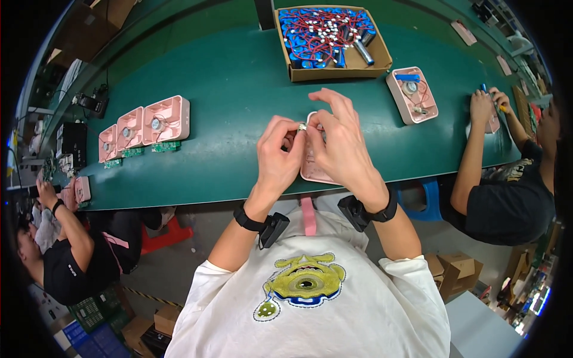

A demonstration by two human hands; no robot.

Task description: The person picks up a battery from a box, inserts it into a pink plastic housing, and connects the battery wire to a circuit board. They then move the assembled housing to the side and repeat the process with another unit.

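Note:
My left hand (279,156) is closed in a pinch, with a small white connector (302,127) at its thumb and index fingertips. Right beside it, the thumb and index finger of my right hand (347,140) are bent together, while its other fingers rise above. What this right pinch holds is hidden by the fingers. Beneath both hands a pink plastic housing (315,172) lies near the table's front edge, its inside largely covered by my right hand.
A cardboard box (334,74) of blue cylindrical batteries with red wires stands at the back. Another pink housing (431,113) with a speaker and blue battery lies right. Three pink housings (186,122) with green circuit boards (166,146) are at left. Co-workers sit at both sides.

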